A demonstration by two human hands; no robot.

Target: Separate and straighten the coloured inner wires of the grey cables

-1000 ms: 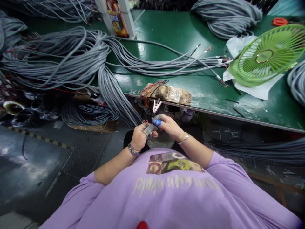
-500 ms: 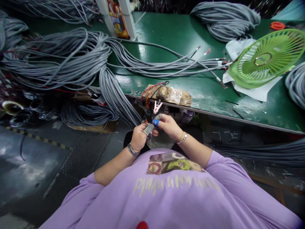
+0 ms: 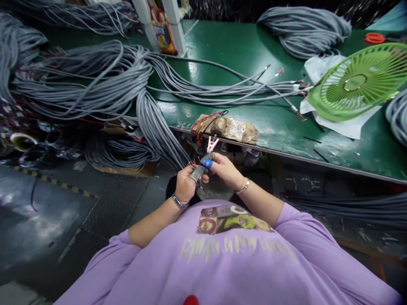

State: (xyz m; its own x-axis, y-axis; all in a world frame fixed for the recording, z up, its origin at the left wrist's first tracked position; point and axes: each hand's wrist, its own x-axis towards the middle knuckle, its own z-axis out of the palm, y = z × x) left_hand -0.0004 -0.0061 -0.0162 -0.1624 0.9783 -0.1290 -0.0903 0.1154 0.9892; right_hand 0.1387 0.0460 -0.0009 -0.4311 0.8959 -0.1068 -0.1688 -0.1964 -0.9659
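Bench (image 3: pixel 222 42) and grey cables (image 3: pixel 95 80), with both our hands busy below the near edge.
We see the cables heaped far left, one hank spilling over the near edge, probably so its ends fall within reach; the green fan (image 3: pixel 355 82) stands at right, and a taped wooden block (image 3: pixel 235 128) sits at the near edge. Our left hand (image 3: pixel 186 184) is closed around stripped wire ends (image 3: pixel 192 163), seemingly to steady them; our right hand (image 3: pixel 228 171) meets it just beside, but we cannot tell whether its fingers pinch anything. Grey and blue finger wraps (image 3: pixel 208 163) presumably guard the skin.
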